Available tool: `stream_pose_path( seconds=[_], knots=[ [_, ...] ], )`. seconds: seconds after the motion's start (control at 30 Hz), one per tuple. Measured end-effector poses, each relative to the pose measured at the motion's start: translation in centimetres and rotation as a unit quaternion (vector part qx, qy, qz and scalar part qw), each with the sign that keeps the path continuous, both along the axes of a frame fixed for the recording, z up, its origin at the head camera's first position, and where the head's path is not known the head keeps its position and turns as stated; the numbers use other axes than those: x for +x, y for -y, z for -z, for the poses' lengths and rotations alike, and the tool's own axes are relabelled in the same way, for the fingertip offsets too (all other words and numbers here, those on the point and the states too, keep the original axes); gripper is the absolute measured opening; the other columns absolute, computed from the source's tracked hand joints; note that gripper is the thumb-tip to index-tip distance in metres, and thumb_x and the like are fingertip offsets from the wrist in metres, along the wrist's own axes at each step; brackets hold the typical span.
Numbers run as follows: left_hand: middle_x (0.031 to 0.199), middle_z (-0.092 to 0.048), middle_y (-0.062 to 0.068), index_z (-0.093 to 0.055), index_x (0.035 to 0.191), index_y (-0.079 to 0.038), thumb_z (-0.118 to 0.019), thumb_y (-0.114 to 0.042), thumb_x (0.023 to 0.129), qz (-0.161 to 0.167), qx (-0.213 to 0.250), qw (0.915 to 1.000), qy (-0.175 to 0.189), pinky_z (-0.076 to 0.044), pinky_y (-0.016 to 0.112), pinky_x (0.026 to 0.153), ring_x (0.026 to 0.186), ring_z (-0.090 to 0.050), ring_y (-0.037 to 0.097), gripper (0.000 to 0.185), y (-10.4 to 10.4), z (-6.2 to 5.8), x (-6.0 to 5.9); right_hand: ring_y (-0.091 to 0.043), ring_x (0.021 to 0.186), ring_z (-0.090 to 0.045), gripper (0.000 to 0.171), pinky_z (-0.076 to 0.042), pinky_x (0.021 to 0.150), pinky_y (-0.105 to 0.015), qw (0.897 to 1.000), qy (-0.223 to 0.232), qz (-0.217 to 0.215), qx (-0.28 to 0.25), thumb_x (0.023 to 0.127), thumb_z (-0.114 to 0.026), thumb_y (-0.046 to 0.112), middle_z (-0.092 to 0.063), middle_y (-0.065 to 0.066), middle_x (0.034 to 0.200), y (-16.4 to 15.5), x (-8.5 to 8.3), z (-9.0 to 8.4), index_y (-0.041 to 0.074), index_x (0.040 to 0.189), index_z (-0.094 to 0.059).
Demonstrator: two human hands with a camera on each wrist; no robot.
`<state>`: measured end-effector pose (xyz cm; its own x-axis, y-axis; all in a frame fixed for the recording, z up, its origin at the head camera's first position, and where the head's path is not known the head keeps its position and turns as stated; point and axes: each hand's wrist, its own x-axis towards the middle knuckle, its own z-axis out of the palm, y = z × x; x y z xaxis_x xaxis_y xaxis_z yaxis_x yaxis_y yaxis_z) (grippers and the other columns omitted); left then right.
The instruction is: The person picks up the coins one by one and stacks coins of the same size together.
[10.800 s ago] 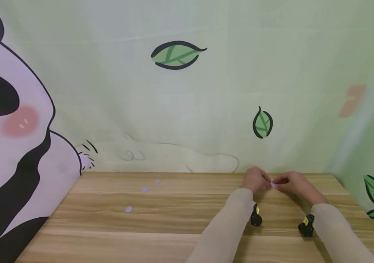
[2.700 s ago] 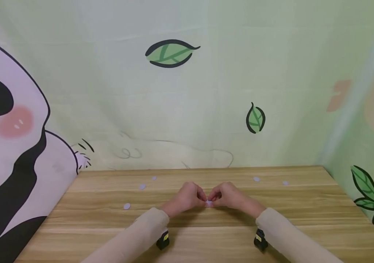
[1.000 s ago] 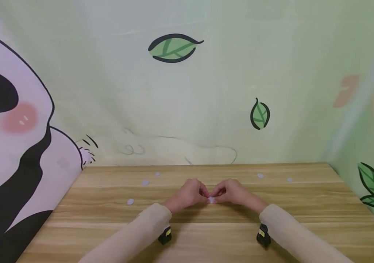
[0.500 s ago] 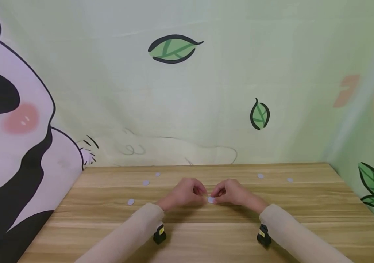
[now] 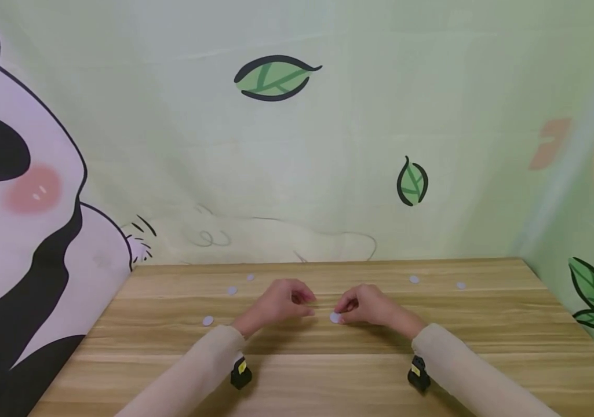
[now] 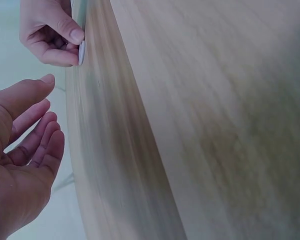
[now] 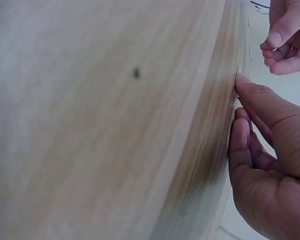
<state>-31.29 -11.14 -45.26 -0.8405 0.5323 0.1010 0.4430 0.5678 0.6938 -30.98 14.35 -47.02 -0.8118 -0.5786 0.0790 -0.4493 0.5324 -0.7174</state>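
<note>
A small white round disc is pinched between the thumb and fingers of my right hand, low over the middle of the table. Seen from the left wrist, the disc stands edge-on at that hand's fingertips. My left hand hovers to the left of it, apart from the disc. Its thumb and fingers are spread and loosely bent, and the left wrist view shows nothing in the left palm. In the right wrist view my right fingers hide most of the disc.
Three similar discs lie on the left of the wooden table: a near one, a middle one and a far one. Two more, a disc and another disc, lie back right. A printed cloth hangs behind.
Both hands came from the back right, where two discs now lie, to the middle. In the last half second my left hand released the held disc and drew left; the right stayed.
</note>
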Motion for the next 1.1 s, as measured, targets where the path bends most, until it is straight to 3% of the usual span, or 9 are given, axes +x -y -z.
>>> stream_pose_path(
  seconds=[0.63,0.9,1.1],
  knots=[
    [0.113,-0.072,0.012,-0.072,0.111,-0.001,-0.086,-0.013,0.082,-0.057,0.005,0.9982,0.018,-0.052,0.044,0.098,0.107,-0.066,0.027,0.034,2.3,0.2,0.1,-0.004,0.079,-0.062,0.011,-0.053,0.07,-0.02,1.0,0.023,-0.001,-0.008,0.083,-0.083,0.005,-0.074,0.0,0.088,-0.1,-0.1,0.0,0.004,0.093,-0.077],
    [0.112,-0.072,0.01,-0.073,0.11,-0.003,-0.085,-0.015,0.083,-0.076,-0.005,0.9971,0.01,-0.047,0.048,0.104,0.11,-0.065,0.026,0.032,3.5,0.2,0.0,-0.005,0.079,-0.062,0.011,-0.053,0.07,-0.02,1.0,0.025,0.0,-0.01,0.083,-0.083,0.005,-0.074,0.0,0.088,-0.1,-0.1,0.1,0.004,0.092,-0.077],
    [0.114,-0.072,0.013,-0.071,0.112,0.0,-0.084,-0.014,0.084,-0.071,-0.006,0.9975,-0.004,-0.048,0.049,0.103,0.112,-0.065,0.03,0.033,4.8,0.0,0.0,-0.004,0.079,-0.062,0.011,-0.053,0.071,-0.02,1.0,0.025,0.002,-0.005,0.083,-0.083,0.006,-0.074,0.001,0.088,-0.1,-0.1,-0.1,0.005,0.093,-0.077]
  ],
)
